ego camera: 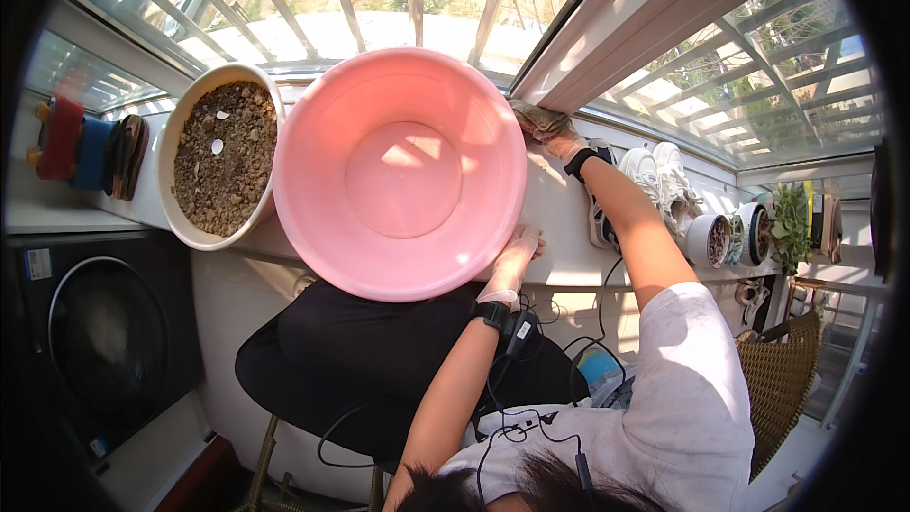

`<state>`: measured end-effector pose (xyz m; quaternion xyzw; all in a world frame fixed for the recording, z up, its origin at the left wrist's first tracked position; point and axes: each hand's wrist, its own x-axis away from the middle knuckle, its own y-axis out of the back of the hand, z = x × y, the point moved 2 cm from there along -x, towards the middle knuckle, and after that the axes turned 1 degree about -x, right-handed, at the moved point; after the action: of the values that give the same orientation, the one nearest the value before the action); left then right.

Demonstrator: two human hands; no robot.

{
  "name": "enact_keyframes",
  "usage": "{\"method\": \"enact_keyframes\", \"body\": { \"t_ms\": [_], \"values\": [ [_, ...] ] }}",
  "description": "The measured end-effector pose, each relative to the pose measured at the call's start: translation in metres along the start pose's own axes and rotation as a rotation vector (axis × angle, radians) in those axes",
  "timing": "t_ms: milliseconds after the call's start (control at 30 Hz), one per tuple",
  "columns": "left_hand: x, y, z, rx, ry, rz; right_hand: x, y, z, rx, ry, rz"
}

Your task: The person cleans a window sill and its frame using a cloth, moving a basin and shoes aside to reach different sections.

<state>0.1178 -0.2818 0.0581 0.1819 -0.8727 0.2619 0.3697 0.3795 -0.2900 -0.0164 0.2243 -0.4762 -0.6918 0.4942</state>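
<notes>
A large pink plastic basin (402, 256) stands on the windowsill, with nothing seen inside it. Its near right rim is beside my left hand (519, 252), which wears a clear glove and has its fingertips on the sill; part of the hand is behind the rim. At the foot of the window post, my right hand (561, 142), also gloved, presses on a greyish-brown cloth (540, 119) right of the basin. Left of the basin is a cream plant pot (167, 178) full of brown soil (224, 185) with a few white pieces on top.
Behind my right forearm are white sneakers (643, 171) and a dark blue shoe (603, 220). Small potted plants (711, 238) line the right of the sill. Cables (604, 313) hang below. A black washing machine (106, 334) stands lower left, a wicker chair (782, 377) lower right.
</notes>
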Motion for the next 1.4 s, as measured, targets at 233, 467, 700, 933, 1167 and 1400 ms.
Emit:
{"method": "enact_keyframes", "body": {
  "t_ms": [233,467,700,933,1167,1400],
  "values": [
    [-0.008,-0.001,-0.006,-0.014,-0.009,0.007,0.009,0.044,0.058,0.118,-0.060,0.165],
    [-0.020,-0.007,-0.001,-0.042,-0.023,0.011,0.037,0.137,0.110,0.657,0.234,0.039],
    [-0.018,-0.012,-0.004,-0.037,-0.008,0.013,0.033,0.213,0.167,0.825,0.326,-0.673],
    [-0.004,-0.003,-0.012,-0.007,-0.056,-0.027,0.001,0.093,0.078,0.630,0.145,-0.119],
    [-0.065,0.011,0.057,-0.041,-0.281,-0.037,-0.010,0.036,0.097,0.121,0.103,0.100],
    [-0.043,0.011,0.022,-0.159,-0.095,-0.028,0.039,0.074,0.103,-0.059,-0.018,-0.212]
  ]
}}
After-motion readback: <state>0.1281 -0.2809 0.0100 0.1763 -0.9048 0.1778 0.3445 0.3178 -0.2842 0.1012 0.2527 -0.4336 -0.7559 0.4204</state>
